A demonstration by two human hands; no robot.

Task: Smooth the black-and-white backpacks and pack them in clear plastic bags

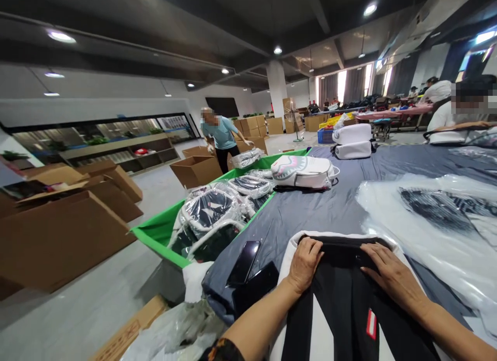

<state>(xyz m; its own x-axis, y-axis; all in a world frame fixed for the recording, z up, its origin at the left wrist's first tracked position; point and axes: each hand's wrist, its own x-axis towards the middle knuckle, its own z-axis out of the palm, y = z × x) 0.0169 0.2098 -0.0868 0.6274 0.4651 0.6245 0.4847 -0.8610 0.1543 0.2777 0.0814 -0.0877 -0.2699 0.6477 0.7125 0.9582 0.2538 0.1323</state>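
A black and white backpack (341,304) lies flat on the worktop (334,205), right in front of the person and near its close edge. The worktop has a gray cloth over it. Both hands rest on the top end of the backpack, which points away from the person.

The left hand (305,262) lies on the left corner of the top, where the white edge meets the black part. Its fingers are curled down and press on the bag. The right hand (388,273) lies on the right side of the same black top part, with the fingers flat and pointing toward the left hand. The two hands are a little apart, with a strip of black bag between them. Neither hand is closed around anything; they just press on the bag. A small red tag (371,323) sits on the bag below the right hand.

Just left of the bag, a dark phone (244,262) lies on the worktop. Farther left is a green bin (155,231) full of bags wrapped in clear plastic. A white backpack (305,172) lies farther away on the worktop. Clear plastic bags (427,231) lie to the right. Brown boxes (58,231) stand on the floor, and a person in a blue shirt (221,138) bends over far away.
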